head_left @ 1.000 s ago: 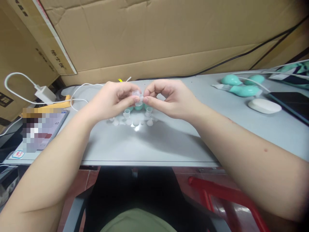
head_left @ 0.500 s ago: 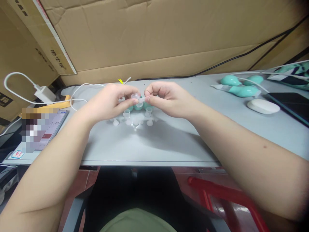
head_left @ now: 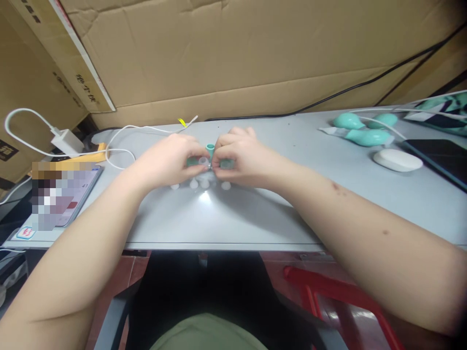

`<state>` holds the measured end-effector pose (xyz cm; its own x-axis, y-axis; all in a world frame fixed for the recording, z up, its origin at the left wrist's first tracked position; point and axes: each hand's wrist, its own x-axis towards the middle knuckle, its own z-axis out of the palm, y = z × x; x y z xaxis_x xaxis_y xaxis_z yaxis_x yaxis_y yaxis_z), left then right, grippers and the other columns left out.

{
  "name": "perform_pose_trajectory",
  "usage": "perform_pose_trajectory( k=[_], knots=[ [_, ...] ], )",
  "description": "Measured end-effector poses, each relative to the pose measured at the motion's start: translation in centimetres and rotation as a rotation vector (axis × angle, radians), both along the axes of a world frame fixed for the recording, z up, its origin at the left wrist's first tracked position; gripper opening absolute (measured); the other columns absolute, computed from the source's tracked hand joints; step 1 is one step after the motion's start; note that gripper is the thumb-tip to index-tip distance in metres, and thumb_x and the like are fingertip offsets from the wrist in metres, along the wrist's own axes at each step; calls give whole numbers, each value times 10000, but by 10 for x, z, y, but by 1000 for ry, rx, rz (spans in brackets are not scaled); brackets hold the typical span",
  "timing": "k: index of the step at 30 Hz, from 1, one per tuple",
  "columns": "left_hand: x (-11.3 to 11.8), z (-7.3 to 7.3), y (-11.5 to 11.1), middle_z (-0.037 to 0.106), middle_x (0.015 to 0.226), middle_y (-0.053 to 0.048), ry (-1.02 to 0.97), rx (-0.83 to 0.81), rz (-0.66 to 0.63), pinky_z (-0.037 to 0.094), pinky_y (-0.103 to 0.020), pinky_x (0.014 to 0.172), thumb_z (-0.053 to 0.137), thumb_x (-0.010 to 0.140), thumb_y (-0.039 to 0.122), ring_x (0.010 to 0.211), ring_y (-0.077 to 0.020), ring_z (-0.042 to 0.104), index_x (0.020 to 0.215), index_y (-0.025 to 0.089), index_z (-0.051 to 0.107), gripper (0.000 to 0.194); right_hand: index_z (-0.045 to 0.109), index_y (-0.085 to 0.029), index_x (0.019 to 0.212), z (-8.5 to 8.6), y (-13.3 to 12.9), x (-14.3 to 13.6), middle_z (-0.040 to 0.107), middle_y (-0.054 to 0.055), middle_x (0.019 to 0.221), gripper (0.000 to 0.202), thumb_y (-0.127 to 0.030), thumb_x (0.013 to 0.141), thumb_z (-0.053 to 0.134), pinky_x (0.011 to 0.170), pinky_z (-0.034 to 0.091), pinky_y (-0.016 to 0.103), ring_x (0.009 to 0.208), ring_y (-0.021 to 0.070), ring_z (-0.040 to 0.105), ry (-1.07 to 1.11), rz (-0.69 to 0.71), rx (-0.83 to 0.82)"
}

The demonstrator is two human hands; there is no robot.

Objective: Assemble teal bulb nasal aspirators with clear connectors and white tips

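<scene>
My left hand [head_left: 174, 159] pinches a small clear plastic piece with a round open rim [head_left: 203, 161], thumb and index finger around it. Close beside it, my right hand [head_left: 239, 155] has its thumb and fingertips pressed together; whatever lies between them is hidden. Just behind the fingertips stands a green open neck [head_left: 210, 146]. Parts of other green and clear pieces show under the fingers. In front of the hands, several small white translucent caps [head_left: 205, 183] lie on the grey table [head_left: 219, 218].
At the right lie green bulb-shaped things [head_left: 370, 137], a white rounded case [head_left: 397, 160] and a dark tablet-like device [head_left: 438, 158]. To the left are a phone [head_left: 82, 197], a white charger [head_left: 68, 142] and white cable. Cardboard [head_left: 255, 53] stands along the back.
Both hands have come down toward the table and closer together. The clear piece has moved down with them. The green neck behind the fingers now shows.
</scene>
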<state>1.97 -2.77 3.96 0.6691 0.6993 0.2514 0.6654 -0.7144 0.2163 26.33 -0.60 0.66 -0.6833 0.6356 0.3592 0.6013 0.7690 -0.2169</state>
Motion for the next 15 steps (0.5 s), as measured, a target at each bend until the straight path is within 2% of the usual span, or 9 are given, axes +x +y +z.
perform_pose_trajectory(
  k=[5,8,12,15],
  knots=[
    [6,0,-2,793,870,-67,134,27,83,481,-393,807,773,1007,227,846,-249,680,1104,205,916,174,795,-214,784,-7,2,-2,728,116,1073,180,-172,937,712,1012,353,550,1158,364,546,-33,-11,16],
    [6,-1,-3,774,843,-81,197,46,136,486,-415,828,787,1026,272,924,-298,692,1172,237,934,211,812,-221,798,-6,1,-2,730,117,1057,194,-191,960,710,1016,368,562,1166,369,568,-19,-18,10],
    [4,-5,0,757,791,-68,223,58,112,492,-415,841,791,1036,292,945,-304,691,1128,278,945,180,823,-220,846,-1,0,-1,739,111,1025,162,-197,954,705,1034,371,570,1148,362,571,26,-34,-26],
    [1,-5,1,747,724,-47,179,60,79,477,-386,777,799,1003,309,875,-276,694,1092,274,939,170,812,-212,849,3,-1,-1,748,109,1011,167,-186,950,682,1029,363,565,1122,349,555,46,-23,-60]
  ],
)
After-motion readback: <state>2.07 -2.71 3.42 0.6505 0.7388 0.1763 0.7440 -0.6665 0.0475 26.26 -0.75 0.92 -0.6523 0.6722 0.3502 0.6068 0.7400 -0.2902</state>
